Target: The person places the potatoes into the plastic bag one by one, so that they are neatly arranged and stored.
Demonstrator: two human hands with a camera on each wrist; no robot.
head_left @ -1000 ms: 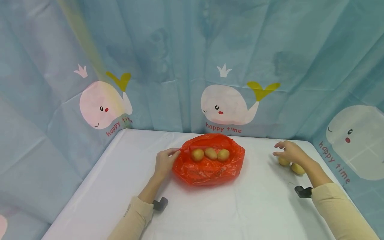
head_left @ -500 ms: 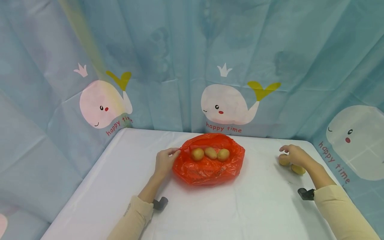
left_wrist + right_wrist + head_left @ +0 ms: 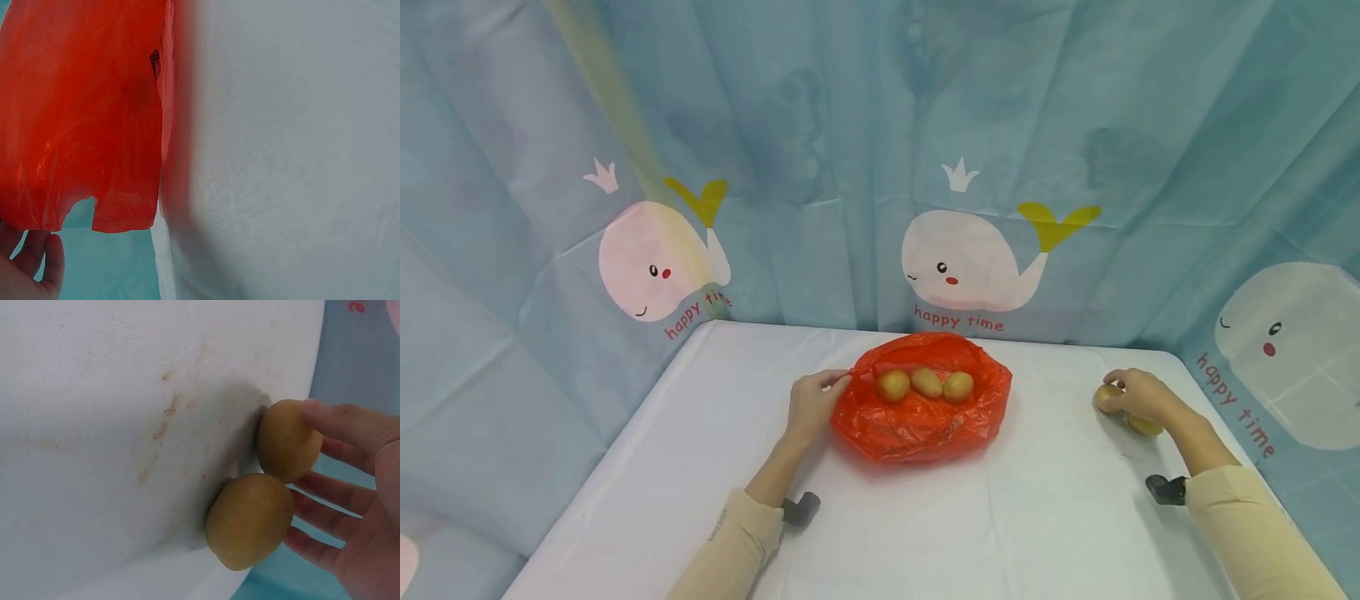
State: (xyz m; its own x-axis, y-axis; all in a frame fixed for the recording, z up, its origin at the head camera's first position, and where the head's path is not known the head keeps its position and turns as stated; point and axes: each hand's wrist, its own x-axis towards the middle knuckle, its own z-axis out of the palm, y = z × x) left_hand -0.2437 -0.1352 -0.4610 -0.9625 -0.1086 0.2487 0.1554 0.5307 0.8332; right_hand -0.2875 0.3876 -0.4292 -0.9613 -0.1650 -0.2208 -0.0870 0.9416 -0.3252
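Observation:
A red plastic bag (image 3: 917, 433) lies with its mouth spread on the white table, and three potatoes (image 3: 927, 382) sit in a row inside it. At the bag's left edge my left hand (image 3: 809, 406) pinches the rim; the left wrist view shows its fingertips at the edge of the red plastic (image 3: 119, 144). On the right of the table, my right hand (image 3: 1150, 398) has thumb and fingers around a potato (image 3: 284, 440). A second potato (image 3: 250, 522) lies right beside that one, close to the fingers and partly hidden by the hand in the head view.
The white cloth-covered table (image 3: 910, 533) bears brownish dirt marks (image 3: 164, 419) near the two right-hand potatoes. A blue curtain (image 3: 850, 167) printed with whales hangs behind and along both sides. Black wrist cameras (image 3: 1166, 490) sit on both wrists.
My right hand has come down from above the right-hand potatoes, and its thumb and fingers have closed around one. My left hand and the bag have stayed in place.

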